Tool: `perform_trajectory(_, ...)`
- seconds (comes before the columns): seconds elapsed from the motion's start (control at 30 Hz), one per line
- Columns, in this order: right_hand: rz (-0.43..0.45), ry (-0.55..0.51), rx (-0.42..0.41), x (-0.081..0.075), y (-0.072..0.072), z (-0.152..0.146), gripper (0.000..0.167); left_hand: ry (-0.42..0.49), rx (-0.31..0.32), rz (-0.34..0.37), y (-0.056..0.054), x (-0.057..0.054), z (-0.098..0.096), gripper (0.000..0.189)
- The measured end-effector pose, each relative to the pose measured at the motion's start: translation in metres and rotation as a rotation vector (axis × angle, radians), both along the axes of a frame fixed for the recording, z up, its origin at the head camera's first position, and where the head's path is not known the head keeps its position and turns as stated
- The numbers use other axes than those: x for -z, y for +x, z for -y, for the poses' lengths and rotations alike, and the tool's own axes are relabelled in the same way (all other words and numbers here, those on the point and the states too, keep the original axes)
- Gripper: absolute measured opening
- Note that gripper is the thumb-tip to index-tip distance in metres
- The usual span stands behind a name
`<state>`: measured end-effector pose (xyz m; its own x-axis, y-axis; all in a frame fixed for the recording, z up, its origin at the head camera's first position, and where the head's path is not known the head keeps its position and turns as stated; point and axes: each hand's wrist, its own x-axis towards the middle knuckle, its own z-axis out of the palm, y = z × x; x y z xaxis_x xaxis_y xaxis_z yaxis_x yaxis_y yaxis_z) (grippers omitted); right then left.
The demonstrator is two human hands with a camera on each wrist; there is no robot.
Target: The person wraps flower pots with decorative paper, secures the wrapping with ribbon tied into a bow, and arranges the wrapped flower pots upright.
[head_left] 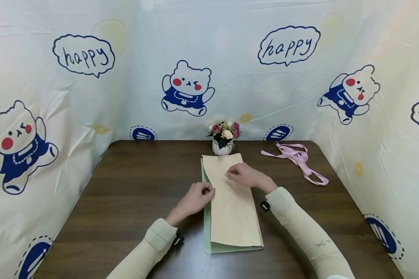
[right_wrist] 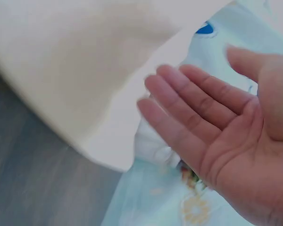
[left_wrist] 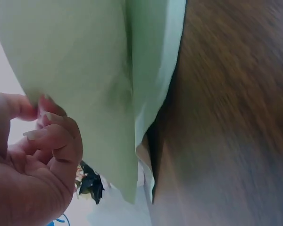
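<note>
**Folded sheet (head_left: 234,217) lies lengthwise, left edge in your left hand (head_left: 194,198)**

On the bench (head_left: 143,174), the sheet's long axis runs away from you, its far end near the flower pot (head_left: 222,148). Your left hand pinches the long edge of the beige upper layer (head_left: 230,228), raised off the green lower layer (head_left: 207,230). Your right hand (head_left: 249,176) is nearer the far end, over that same upper layer, fingers straight and thumb spread apart; whether it touches, I cannot tell.
</note>
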<state>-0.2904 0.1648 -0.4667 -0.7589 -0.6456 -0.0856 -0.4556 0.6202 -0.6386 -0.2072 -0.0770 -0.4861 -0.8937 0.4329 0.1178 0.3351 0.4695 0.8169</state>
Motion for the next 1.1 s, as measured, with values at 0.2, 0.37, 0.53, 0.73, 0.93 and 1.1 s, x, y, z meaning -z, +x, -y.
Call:
perform_trajectory(0.2, 0.142, -0.107, 0.143, -0.01, 0.017, 0.019, 0.06, 0.093, 0.023, -0.032, 0.001, -0.005, -0.007, 0.029)
perform_trajectory(0.37, 0.16, -0.099, 0.187, -0.023, 0.027, 0.029, 0.071, 0.125, 0.068, -0.055, 0.003, -0.009, -0.014, 0.029)
perform_trajectory(0.53, 0.141, -0.069, 0.174, -0.031, 0.029, 0.033, 0.062, 0.122, 0.115, -0.073, 0.008, -0.013, -0.019, 0.03)
perform_trajectory(0.73, 0.148, -0.07, 0.127, -0.036, 0.026, 0.031, 0.04, 0.12, 0.133, -0.094, 0.011, -0.015, -0.023, 0.031)
perform_trajectory(0.93, 0.156, -0.088, 0.09, -0.039, 0.025, 0.03, 0.033, 0.123, 0.128, -0.12, 0.011, -0.013, -0.027, 0.029)
perform_trajectory(1.1, 0.176, -0.108, 0.105, -0.044, 0.029, 0.028, 0.028, 0.143, 0.141, -0.079, 0.012, -0.01, -0.027, 0.033)
